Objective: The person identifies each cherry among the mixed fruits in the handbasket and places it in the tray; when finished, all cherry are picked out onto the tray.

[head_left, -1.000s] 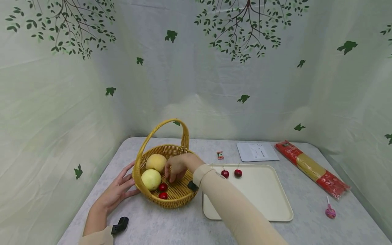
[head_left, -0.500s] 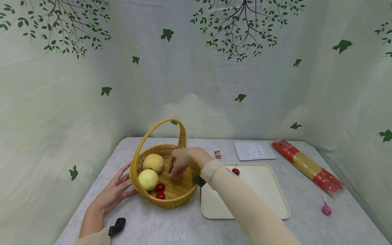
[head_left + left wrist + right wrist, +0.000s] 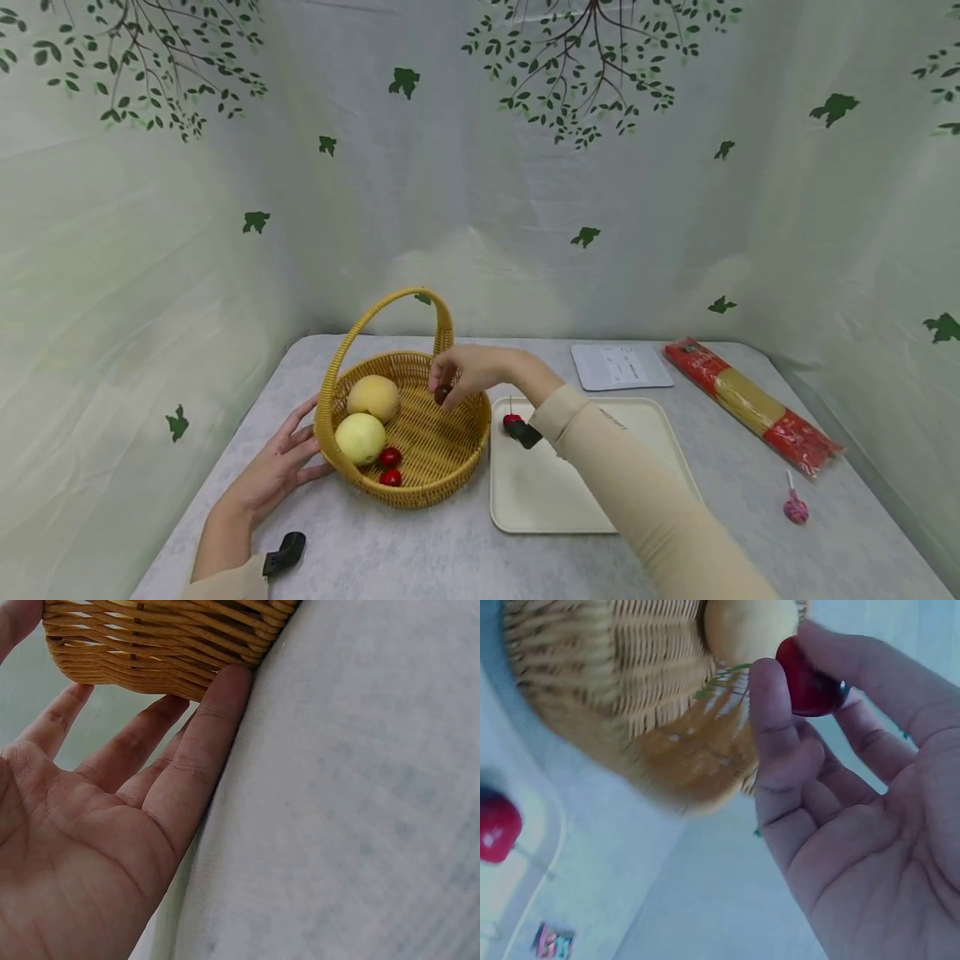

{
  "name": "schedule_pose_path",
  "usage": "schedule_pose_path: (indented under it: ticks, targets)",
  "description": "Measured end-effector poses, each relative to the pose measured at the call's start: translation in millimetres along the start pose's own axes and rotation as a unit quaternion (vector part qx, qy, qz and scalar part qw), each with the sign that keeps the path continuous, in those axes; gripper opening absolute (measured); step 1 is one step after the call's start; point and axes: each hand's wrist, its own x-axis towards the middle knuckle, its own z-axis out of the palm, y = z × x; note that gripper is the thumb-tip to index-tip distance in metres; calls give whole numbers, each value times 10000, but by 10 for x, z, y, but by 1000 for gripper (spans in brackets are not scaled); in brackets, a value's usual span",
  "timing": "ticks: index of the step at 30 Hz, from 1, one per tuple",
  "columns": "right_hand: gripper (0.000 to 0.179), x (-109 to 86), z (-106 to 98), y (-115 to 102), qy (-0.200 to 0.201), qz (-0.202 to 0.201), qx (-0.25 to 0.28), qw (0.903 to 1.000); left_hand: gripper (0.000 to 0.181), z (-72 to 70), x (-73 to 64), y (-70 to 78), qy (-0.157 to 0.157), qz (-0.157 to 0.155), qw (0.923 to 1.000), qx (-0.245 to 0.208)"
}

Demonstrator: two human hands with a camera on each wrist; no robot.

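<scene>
In the head view, a yellow wicker basket [image 3: 420, 497] with a tall handle stands left of centre. It holds two round pale-yellow fruits [image 3: 372, 398] and two red cherries [image 3: 390, 457]. My right hand [image 3: 476, 371] is over the basket's right side, pinching a dark red cherry [image 3: 810, 682] between thumb and fingers; its green stem shows in the right wrist view. My left hand [image 3: 273, 467] rests its extended fingertips against the basket's left outer wall, also seen in the left wrist view [image 3: 112, 802].
A cream tray [image 3: 555, 521] lies right of the basket, with a cherry [image 3: 512, 420] on it, partly behind the right wrist camera. Farther off are a white card [image 3: 622, 367], a red-and-gold noodle packet [image 3: 750, 404] and a pink lollipop [image 3: 795, 507]. A small wrapped candy [image 3: 555, 941] lies beyond the tray.
My right hand has risen from inside the basket and moved right, a cherry now visible in its fingers. The left hand stays at the basket. The view has shifted slightly.
</scene>
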Motion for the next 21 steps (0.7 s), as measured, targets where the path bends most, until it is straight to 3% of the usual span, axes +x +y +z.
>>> schedule_pose_path:
  ticks: [8,16,21]
  targets:
    - [21,-223,-56,170,416,-65,70,9991,72,-11,2,-17,-39,33,10000,-7]
    - [38,-530,-113,327,761,329,137,9965,72,-19,50,-42,-158,141,9998,-69]
    - [31,-758,-162,486,1048,489,286,9929,72,-15,75,-34,-145,106,9998,-71]
